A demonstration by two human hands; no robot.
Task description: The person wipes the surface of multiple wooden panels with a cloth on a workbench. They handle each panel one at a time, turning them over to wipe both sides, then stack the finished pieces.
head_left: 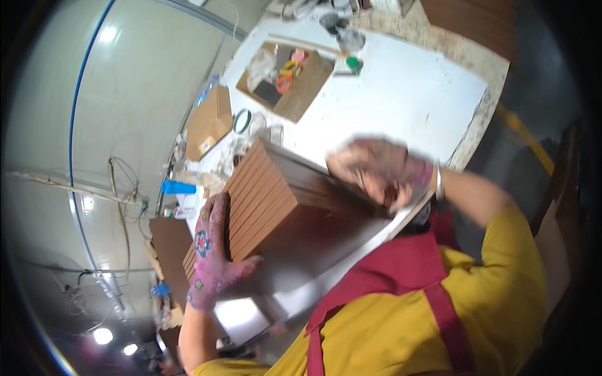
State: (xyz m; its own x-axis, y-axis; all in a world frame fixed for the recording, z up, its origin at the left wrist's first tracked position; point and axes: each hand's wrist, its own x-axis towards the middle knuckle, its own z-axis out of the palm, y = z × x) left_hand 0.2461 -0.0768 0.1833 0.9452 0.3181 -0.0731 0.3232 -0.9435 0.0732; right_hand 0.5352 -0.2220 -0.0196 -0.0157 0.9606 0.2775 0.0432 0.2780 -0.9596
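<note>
A worker's left hand [213, 266], in a pink floral glove, spreads unclenched against a stack of brown boards [263, 200] along a white surface's [401, 94] near edge; the blurred right hand's [382, 168] grip cannot be told.

At the white table's [407, 94] near edge, the pink-gloved left hand [212, 250] lies spread against stacked brown boards [263, 197]; the right hand [379, 166], blurred, is beside them.

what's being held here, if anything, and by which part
The stack of brown boards is braced at its left end by the open left grip; whether the blurred right grip holds anything can't be told.
</note>
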